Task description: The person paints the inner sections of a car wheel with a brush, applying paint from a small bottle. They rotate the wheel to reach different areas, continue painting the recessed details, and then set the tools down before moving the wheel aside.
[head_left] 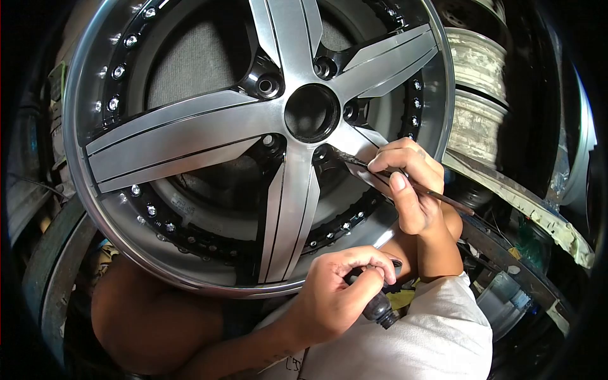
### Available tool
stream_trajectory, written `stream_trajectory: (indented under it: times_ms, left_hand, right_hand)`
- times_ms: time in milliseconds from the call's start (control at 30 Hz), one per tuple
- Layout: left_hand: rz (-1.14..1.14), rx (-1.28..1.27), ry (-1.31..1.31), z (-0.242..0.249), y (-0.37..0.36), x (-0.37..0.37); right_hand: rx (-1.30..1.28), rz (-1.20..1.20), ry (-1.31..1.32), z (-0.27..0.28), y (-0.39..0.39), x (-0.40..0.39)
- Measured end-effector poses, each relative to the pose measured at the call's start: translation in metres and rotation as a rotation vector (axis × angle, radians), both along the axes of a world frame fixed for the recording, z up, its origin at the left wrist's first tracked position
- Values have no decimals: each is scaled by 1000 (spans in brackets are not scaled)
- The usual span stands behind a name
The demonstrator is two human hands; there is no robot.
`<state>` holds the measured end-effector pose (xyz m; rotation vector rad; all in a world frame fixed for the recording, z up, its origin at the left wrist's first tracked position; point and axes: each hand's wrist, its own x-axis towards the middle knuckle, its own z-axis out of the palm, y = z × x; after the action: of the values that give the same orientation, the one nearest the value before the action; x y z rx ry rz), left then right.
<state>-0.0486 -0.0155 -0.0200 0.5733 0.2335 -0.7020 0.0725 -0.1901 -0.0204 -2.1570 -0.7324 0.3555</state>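
A large alloy wheel rim with brushed silver spokes and black recesses lies face up across my lap. My right hand pinches a slender paintbrush between thumb and fingers. Its dark bristles reach to the edge of the lug hole just below the centre bore. Lower down, my left hand is wrapped round a small dark bottle, with its narrow end pointing down and right. Fingers cover the bottle's upper part.
Several bolts line the rim's black inner ring. Stacked worn wheels stand at the upper right. A clear plastic container is at the lower right, beside a long metal edge. A curved dark rim or tyre borders the left.
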Motion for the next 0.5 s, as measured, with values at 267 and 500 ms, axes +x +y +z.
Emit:
stream_trajectory:
  times_ms: [267, 500]
  left_hand:
    - [-2, 5, 8, 0, 0, 0]
    - [-70, -13, 26, 2, 5, 4]
  right_hand:
    - [-7, -3, -5, 0, 1, 1]
    - [-9, 0, -13, -1, 1, 1]
